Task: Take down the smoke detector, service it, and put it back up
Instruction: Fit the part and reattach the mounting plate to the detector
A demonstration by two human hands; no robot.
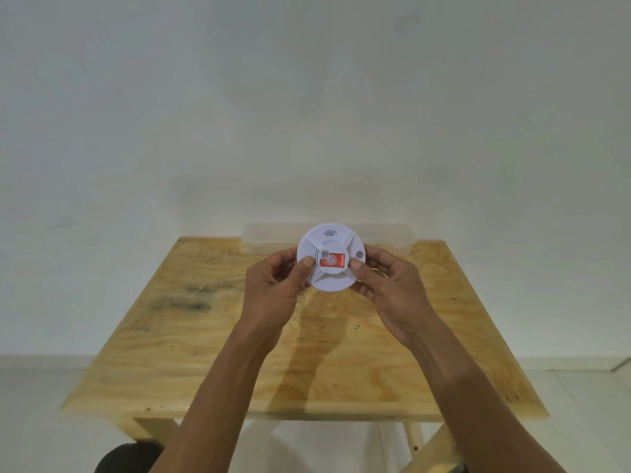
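1. Smoke detector (330,264) held above desk (205,336), face toward camera, probably for inspection.
2. Left hand (273,285) and right hand (392,285) fingers closed on opposite rims, steadying it.

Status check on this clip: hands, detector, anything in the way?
Left hand and right hand both grip the smoke detector, held above the table. Nothing blocking; clear plastic box behind.

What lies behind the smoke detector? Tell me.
A clear plastic box sits at the far table edge against the wall. The smoke detector, held by both hands, covers the box's middle.
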